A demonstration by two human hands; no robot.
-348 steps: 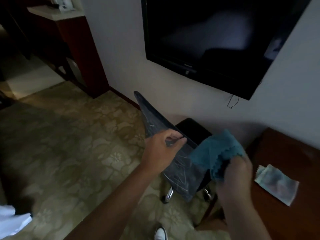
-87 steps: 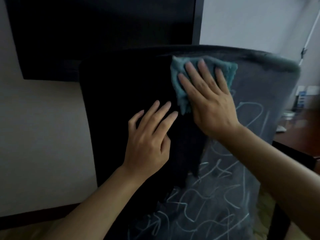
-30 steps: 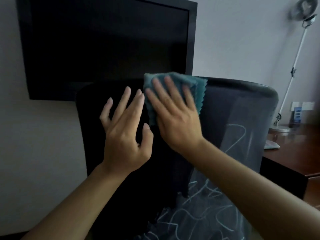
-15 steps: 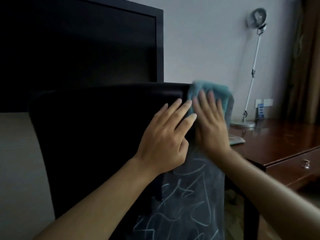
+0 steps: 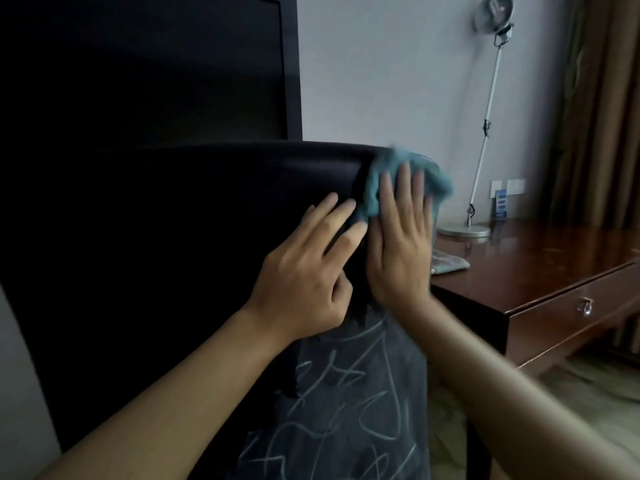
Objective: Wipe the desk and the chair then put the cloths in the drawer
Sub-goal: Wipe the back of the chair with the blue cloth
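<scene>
Teal cloth point(image 5: 405, 183) now at the chair point(image 5: 194, 216) back's right top corner, slid rightward, pressed under flat right hand point(image 5: 401, 244); left hand point(image 5: 304, 278) flat, bracing. Chalk scribbles below unwiped; drawer point(image 5: 575, 306) shut.

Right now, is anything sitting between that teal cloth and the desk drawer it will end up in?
Nothing visible blocks the way. The right hand presses the fuzzy teal cloth flat against the black chair back, and the shut wooden drawer with a metal pull lies to the right, past the desk corner. It must be opened first.
</scene>
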